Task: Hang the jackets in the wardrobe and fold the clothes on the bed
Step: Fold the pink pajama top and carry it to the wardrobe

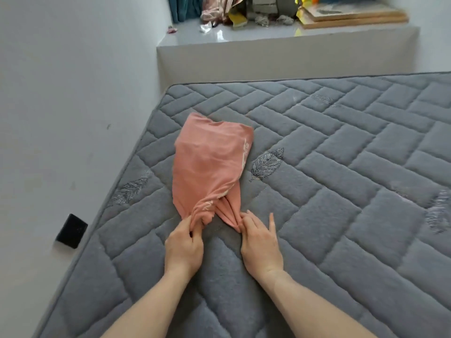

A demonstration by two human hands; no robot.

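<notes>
A pink garment (210, 162) with white lettering along one edge lies partly folded on the grey quilted mattress (341, 191), near its left side. Its near end is bunched together. My left hand (184, 242) pinches the bunched near-left corner between thumb and fingers. My right hand (260, 240) pinches the near-right corner, with its other fingers stretched out over the mattress. Both forearms reach in from the bottom of the view.
A white wall runs along the mattress's left edge, with a black socket plate (71, 231) low on it. Beyond the bed's far end is a raised white ledge (280, 37) holding clutter: fabric, bags, wooden boards (353, 13).
</notes>
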